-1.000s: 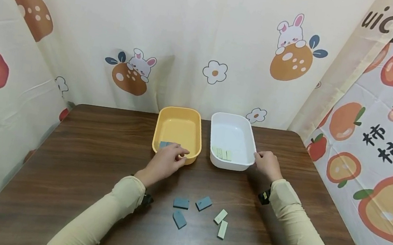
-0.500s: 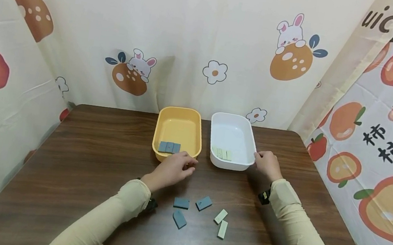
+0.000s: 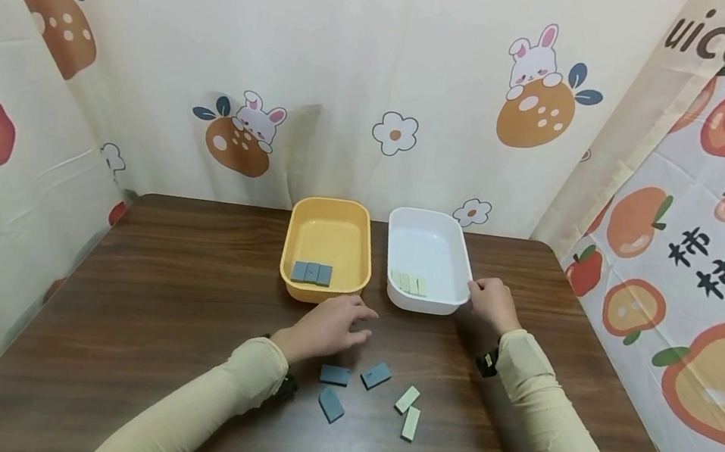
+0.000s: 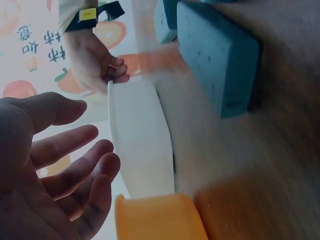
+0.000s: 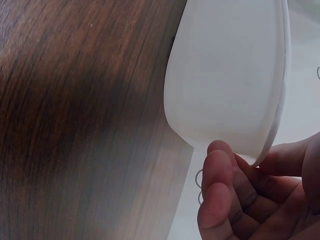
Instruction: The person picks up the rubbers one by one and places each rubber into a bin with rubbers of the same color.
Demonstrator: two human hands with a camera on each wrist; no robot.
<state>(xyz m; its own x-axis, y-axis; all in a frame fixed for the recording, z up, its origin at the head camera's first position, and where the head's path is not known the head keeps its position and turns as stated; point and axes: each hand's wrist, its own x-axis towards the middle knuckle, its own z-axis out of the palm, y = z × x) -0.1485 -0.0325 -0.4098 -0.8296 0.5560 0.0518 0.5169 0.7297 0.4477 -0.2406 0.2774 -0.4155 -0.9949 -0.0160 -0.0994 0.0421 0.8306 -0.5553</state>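
Note:
My left hand (image 3: 327, 327) is over the table just in front of the yellow tub (image 3: 362, 241), fingers loosely spread and holding nothing. In the left wrist view, the fingers (image 4: 75, 165) and thumb are apart. Nearest to it on the table lie a blue-grey block (image 3: 334, 375), a second blue-grey block (image 3: 376, 375) and a third, angled-ended block (image 3: 331, 405). To their right are two pale green blocks (image 3: 410, 424). My right hand (image 3: 495, 304) pinches the near right corner of the white tub (image 3: 432, 239) between thumb and fingers, plainly seen in the right wrist view.
Three blue-grey blocks (image 3: 311, 273) lie in a row inside the yellow tub. Several pale green blocks (image 3: 409, 284) line the near end of the white tub. Both tubs stand at the back of the brown wooden table (image 3: 188, 295), before a printed curtain (image 3: 352, 41).
My left hand has drawn back from over the yellow tub toward the loose blocks, uncovering the blue-grey row inside. The right hand stays on the white tub.

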